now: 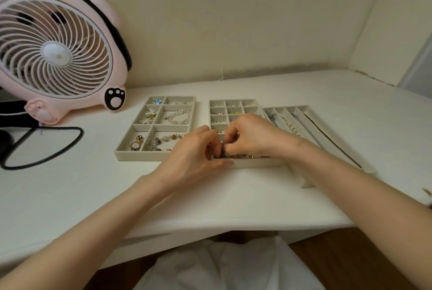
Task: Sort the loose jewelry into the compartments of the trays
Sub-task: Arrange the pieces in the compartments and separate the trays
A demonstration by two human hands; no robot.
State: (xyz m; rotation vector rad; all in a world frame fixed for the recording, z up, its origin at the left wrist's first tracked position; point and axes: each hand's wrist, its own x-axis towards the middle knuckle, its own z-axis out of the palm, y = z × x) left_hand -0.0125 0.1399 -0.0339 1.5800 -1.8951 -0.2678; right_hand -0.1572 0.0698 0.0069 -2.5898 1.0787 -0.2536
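OK, piece in hand: small dark piece (222,154), centre of frame, right at the near-left corner of the grid tray (253,163). Too small to tell what kind of jewelry it is.
Right hand (250,135): fingers curled down, tips pinching the piece from above.
Left hand (194,149): fingers curled in to meet it from the left, also pinching; thumb lies along the tray's front rim.
Why two hands: my guess is the piece is fiddly or has two parts, so one hand steadies while the other works it. Thumb on the rim probably braces the hand.
Grid tray look: many small square cells, tiny pieces in most, a gold-toned row (245,156) along the near edge just beside the fingers.
Left tray (140,157): bigger cells, suits bulk. A bead bracelet (163,142) near, a pale bead bracelet (177,116) mid, a blue charm at the far end.
Slot tray (311,109): right of centre, long lanes keep the chains (289,126) and the black cord (327,137) straight.
Progress: I judge it mostly done; no loose jewelry visible on the white table (210,196).
Risk: the piece could slip into a neighbouring cell.
Surroundings: pink desk fan (56,48) upper left, black cable (58,147) looping below it.
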